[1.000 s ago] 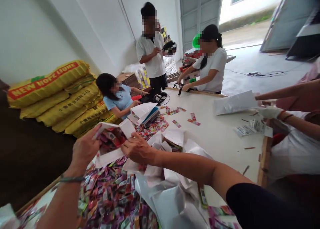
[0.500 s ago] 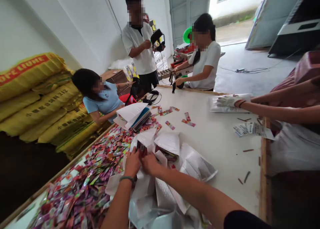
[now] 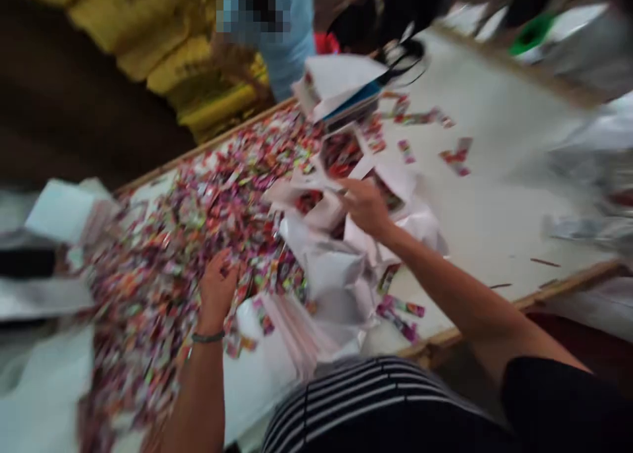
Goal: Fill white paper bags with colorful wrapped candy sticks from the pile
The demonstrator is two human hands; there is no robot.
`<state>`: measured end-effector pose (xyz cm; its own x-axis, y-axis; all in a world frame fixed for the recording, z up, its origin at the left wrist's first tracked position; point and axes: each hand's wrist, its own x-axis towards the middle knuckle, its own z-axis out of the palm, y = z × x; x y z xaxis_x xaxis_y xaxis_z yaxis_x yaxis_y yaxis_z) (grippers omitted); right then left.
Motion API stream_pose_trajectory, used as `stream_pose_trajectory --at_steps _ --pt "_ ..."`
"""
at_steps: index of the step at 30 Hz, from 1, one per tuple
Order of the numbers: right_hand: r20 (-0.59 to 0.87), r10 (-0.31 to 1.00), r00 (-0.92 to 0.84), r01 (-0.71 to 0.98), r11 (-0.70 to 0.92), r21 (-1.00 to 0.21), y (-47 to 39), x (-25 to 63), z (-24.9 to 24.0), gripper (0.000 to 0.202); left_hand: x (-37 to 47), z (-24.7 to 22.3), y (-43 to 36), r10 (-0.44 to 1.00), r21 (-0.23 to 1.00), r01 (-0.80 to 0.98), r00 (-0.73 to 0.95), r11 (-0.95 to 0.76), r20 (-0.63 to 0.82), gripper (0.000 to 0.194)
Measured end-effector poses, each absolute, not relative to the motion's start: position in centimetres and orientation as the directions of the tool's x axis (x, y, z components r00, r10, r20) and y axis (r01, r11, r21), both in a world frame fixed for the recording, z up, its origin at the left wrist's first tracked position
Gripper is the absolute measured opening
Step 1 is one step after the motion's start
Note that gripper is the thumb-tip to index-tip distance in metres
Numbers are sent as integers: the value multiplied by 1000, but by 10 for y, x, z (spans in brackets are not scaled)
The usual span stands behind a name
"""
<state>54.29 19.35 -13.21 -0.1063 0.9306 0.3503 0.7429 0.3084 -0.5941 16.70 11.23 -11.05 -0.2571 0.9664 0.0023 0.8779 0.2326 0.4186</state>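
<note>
My left hand (image 3: 216,285), a green band on its wrist, is at the heap of small colourful packets (image 3: 198,242). Its fingers look curled but are smeared by motion, so what they hold is unclear. My right hand (image 3: 366,208) is closed at the rim of a white padded envelope (image 3: 326,209), fingers pinched at its edge. Red packets show inside that envelope's mouth. Just beyond it stands another open envelope (image 3: 363,151) filled with packets. More crumpled white envelopes (image 3: 336,281) lie below my right hand.
A stack of flat envelopes (image 3: 291,337) lies by my body. White papers and a blue folder (image 3: 353,100) rest at the heap's far end. Loose packets (image 3: 457,156) are scattered on the white table (image 3: 494,229). Yellow sacks (image 3: 163,51) and a person in light blue (image 3: 291,44) are beyond.
My view has swung down and left. My left hand has left the envelopes for the packet heap. My right hand has shifted to an envelope's rim.
</note>
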Motion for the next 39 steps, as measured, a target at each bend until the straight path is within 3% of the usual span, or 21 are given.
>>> stream_pose_trajectory --at_steps 2,4,7,9,10,12,14,17,19,20,21,23,26,28,32,33,39 --pt "403 915 -19 580 338 -741 142 537 -129 24 139 -111 36 839 299 794 -542 529 -45 35" --pt "279 951 -130 410 308 -858 83 516 -134 17 130 -119 -38 723 141 710 -687 690 -77 24" --pt "-105 853 -511 245 27 -969 1 460 -159 16 146 -146 -122 682 42 691 -700 722 -209 17" --pt "-311 721 -619 315 -135 -939 -32 417 -184 22 161 -168 -151 694 59 702 -682 710 -230 21" --pt "-336 709 -620 368 -115 -923 -42 397 -195 23 167 -177 -159 701 73 705 -678 705 -222 24" --pt "-228 750 -621 456 110 -883 -51 363 -213 27 169 -192 -167 708 97 704 -681 703 -189 31" --pt "-19 711 -703 469 444 -763 -55 332 -224 38 163 -202 -172 714 106 707 -682 699 -160 37" --pt "113 411 -905 289 786 -547 -59 285 -240 48 150 -219 -186 744 98 739 -647 666 -167 43" --pt "79 230 -970 163 858 -487 -53 257 -254 49 144 -232 -198 771 87 772 -608 630 -190 44" --pt "35 216 -976 174 863 -474 -45 248 -261 49 142 -238 -204 783 82 787 -589 612 -199 44" --pt "-18 269 -963 247 855 -456 -35 242 -268 48 140 -243 -209 794 77 800 -572 596 -206 45" --pt "-98 495 -864 491 781 -386 -6 244 -276 48 138 -248 -216 809 73 817 -547 572 -215 46" --pt "-98 731 -675 723 630 -284 34 267 -272 51 142 -242 -208 805 76 811 -557 580 -205 48" --pt "-83 715 -694 706 652 -277 42 282 -262 49 152 -233 -189 818 89 820 -544 565 -184 47" --pt "-118 457 -881 469 818 -333 8 291 -252 38 186 -221 -137 886 61 905 -396 421 -242 40" --pt "-146 446 -883 469 813 -345 -2 291 -253 39 194 -221 -126 888 42 915 -376 400 -265 38" --pt "-340 714 -612 791 540 -289 11 314 -266 37 190 -223 -112 869 -83 924 -380 374 -317 34"
